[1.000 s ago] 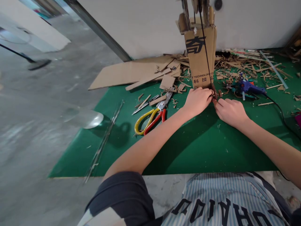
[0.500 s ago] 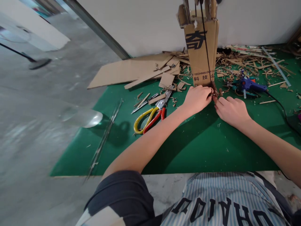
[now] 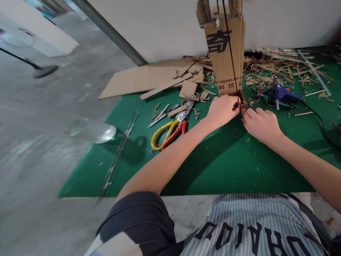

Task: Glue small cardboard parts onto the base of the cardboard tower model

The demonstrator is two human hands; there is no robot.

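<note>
A tall cardboard tower (image 3: 227, 60) stands on the green table, printed with dark characters. Down its front runs a black string (image 3: 231, 49), ending near the fingertips of my left hand (image 3: 222, 111). That hand is closed in a pinch around a thin stick (image 3: 241, 105) at the tower's foot. Beside it, my right hand (image 3: 261, 122) has curled fingers, thumb and index pressed to a small brown cardboard part (image 3: 243, 99) at the same spot. Fingers hide much of what lies between the hands.
Yellow-and-red-handled scissors (image 3: 170, 133) lie left of my left forearm, near a cutter knife (image 3: 162, 116). Cardboard sheets (image 3: 141, 78) and scraps (image 3: 282, 67) cover the back. A blue glue gun (image 3: 285, 94) rests right, its cord trailing. Thin wires (image 3: 119, 153) and a plastic bottle (image 3: 93, 132) are left.
The tower's top has shifted slightly up and left in view, so it leans a little more. Both hands stay at its foot, barely moved.
</note>
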